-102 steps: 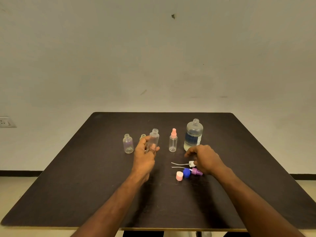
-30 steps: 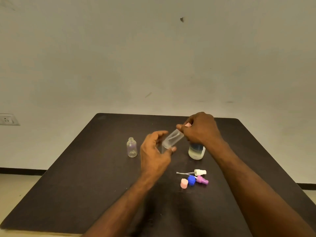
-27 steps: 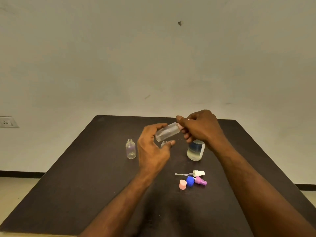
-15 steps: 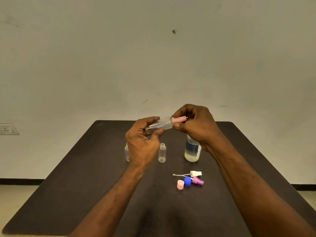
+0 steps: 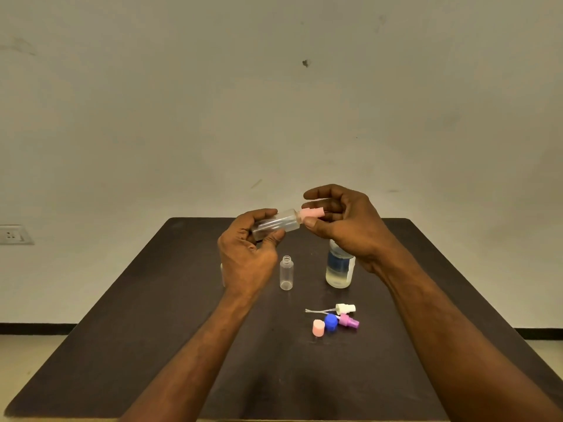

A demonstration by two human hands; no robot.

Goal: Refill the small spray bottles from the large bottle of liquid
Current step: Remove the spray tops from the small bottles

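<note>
A small clear spray bottle (image 5: 278, 224) lies nearly level in the air above the table's far half. My left hand (image 5: 246, 254) grips its body. My right hand (image 5: 344, 220) pinches its pink spray head (image 5: 311, 213) between thumb and fingers. Below, an uncapped small clear bottle (image 5: 286, 273) stands upright. The large bottle (image 5: 339, 269), holding pale liquid under a blue label, stands to its right, its top hidden behind my right hand. Another small bottle (image 5: 222, 274) is almost hidden behind my left hand.
Loose parts lie near the table's middle right: a white spray head with tube (image 5: 342, 308), a purple spray head (image 5: 349, 321), a blue cap (image 5: 331, 322) and a pink cap (image 5: 318, 327). The dark table (image 5: 137, 330) meets a plain wall; a socket (image 5: 12, 235) is at left.
My hands have lifted the pink-topped bottle off the table and turned it level. The right hand's fingers have shifted around the pink spray head.
</note>
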